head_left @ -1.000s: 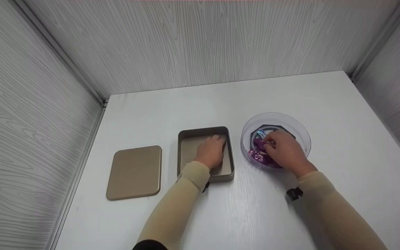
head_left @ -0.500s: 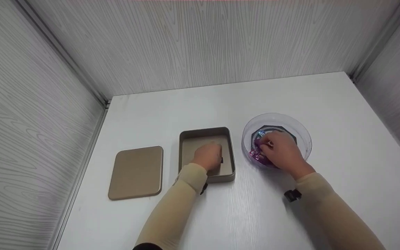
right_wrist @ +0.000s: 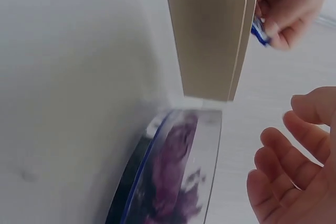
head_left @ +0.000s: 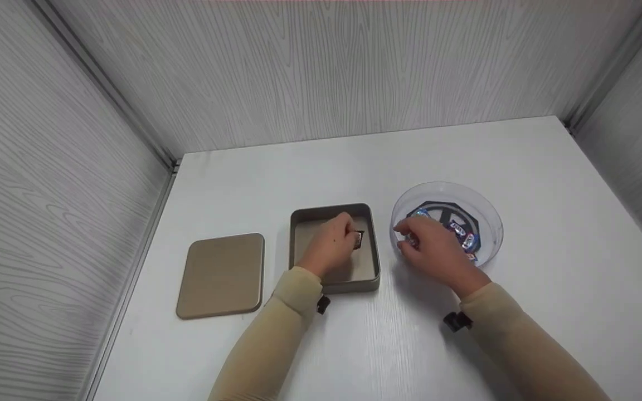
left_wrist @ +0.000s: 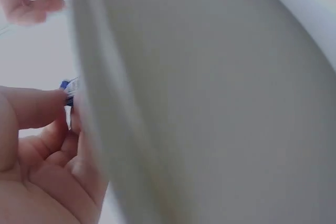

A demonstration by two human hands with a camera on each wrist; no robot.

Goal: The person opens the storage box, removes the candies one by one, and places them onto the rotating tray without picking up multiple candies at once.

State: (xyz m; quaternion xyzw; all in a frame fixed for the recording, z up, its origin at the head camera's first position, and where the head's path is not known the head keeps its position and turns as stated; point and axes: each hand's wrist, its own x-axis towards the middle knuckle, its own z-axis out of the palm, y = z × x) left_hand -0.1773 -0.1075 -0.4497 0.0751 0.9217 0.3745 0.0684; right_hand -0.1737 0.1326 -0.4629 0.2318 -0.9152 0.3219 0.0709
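Observation:
In the head view my left hand (head_left: 329, 245) is over the open gold tin (head_left: 336, 288). Its thumb and fingers pinch a small wrapped candy (head_left: 358, 240), whose blue and white wrapper (left_wrist: 70, 92) shows in the left wrist view. My right hand (head_left: 438, 250) hovers at the near left side of a clear round bowl (head_left: 488, 209). Its fingers are loosely bent and hold nothing in the right wrist view. Several blue candies (head_left: 458, 228) lie in the bowl. Purple wrappers (right_wrist: 176, 156) show through its wall; my right hand hides them in the head view.
A flat gold lid (head_left: 220, 275) lies on the white table (head_left: 276, 172), left of the tin. Wood-grain panels (head_left: 321, 72) rise behind the table and along both sides.
My left hand has turned and lifted somewhat, bringing the candy into sight. My right hand has let go of the purple wrapper and shifted left toward the bowl's rim.

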